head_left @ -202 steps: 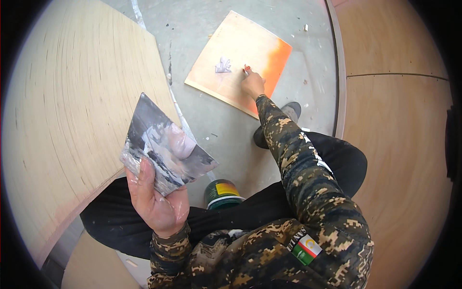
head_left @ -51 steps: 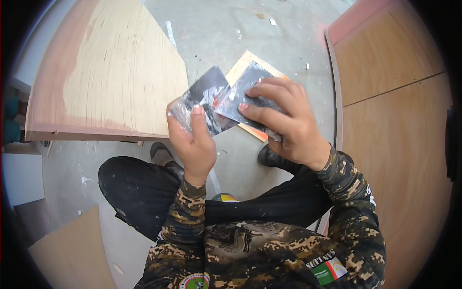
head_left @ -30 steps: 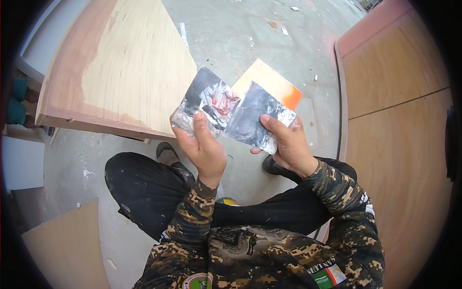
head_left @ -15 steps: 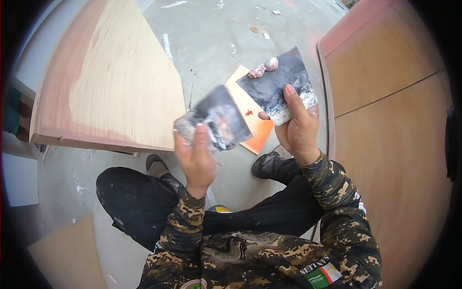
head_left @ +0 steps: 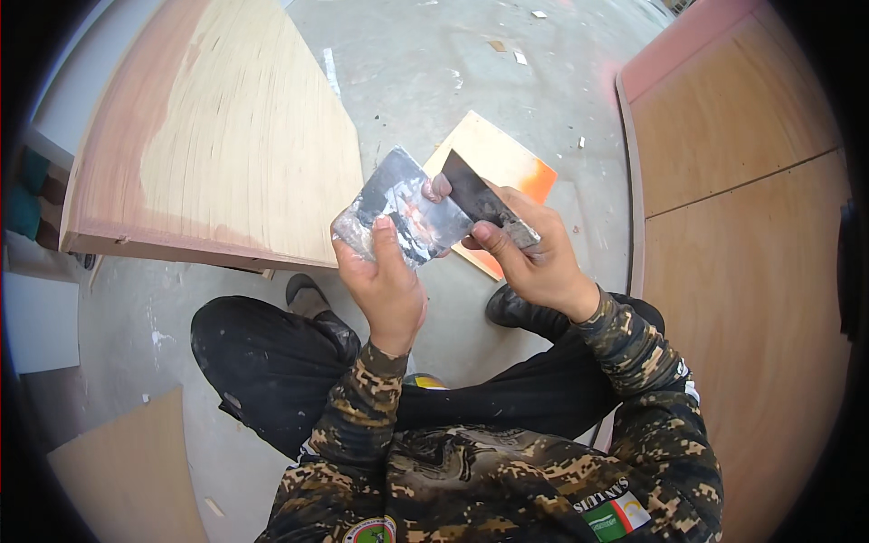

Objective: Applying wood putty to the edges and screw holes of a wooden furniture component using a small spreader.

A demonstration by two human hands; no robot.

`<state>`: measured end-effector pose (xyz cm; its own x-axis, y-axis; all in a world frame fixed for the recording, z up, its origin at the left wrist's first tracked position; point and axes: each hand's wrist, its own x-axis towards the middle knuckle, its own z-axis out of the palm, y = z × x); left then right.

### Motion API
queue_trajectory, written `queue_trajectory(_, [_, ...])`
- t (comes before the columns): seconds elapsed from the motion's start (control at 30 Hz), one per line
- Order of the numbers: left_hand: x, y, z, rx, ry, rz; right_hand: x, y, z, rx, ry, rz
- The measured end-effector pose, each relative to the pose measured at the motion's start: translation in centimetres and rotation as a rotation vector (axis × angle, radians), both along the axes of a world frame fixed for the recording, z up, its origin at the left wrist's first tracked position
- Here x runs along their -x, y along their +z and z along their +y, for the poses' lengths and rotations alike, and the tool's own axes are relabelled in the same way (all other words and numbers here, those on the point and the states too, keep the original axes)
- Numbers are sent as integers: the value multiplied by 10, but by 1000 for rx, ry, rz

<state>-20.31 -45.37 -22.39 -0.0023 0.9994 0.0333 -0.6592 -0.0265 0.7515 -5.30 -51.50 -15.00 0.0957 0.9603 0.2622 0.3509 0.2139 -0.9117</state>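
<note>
My left hand (head_left: 387, 281) grips a flat grey putty scraper (head_left: 395, 179), its face smeared with white and pinkish putty and my thumb pressed on it. In my right hand (head_left: 543, 258) is a second, darker putty scraper (head_left: 469, 192), tilted so that it shows narrow. Its far edge meets the left scraper's face, where a pinkish lump of putty (head_left: 436, 187) sits between the two. Most of the fingers of both hands are hidden behind the scrapers. Beyond them on the floor lies a pale wooden board (head_left: 493, 145) with orange paint at one end.
A large plywood panel (head_left: 235, 136) stands at the left, its edge close to my left hand. Another big wooden panel (head_left: 742, 299) rises at the right. A brown sheet (head_left: 127, 471) lies at the lower left. Small scraps and white smears dot the grey floor (head_left: 434, 54).
Both scrapers have come together from apart. My right hand has turned its scraper edge-on and moved it left to the other; the lumps that were on its far edge now touch the left scraper.
</note>
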Motion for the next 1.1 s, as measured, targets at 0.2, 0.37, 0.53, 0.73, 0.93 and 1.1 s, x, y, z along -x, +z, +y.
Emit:
queue_trajectory(0.2, [3,1,4,2,8,7,-8,-8,4,106,154,-623])
queue_trajectory(0.37, [0,8,1,-36,7,-23,-35,16,10,-104,-128,-866])
queue_trajectory(0.53, [3,6,3,-43,-14,25,-19,35,-7,-353,-14,-1164])
queue_trajectory(0.73, [10,9,3,-205,56,337,-11,40,-7,-365,-15,-1264])
queue_trajectory(0.93, [10,16,2,-274,3,435,-12,28,-7,-319,0,-860])
queue_trajectory(1.1, [9,18,5,93,-293,-136,-36,3,8,-310,48,-719])
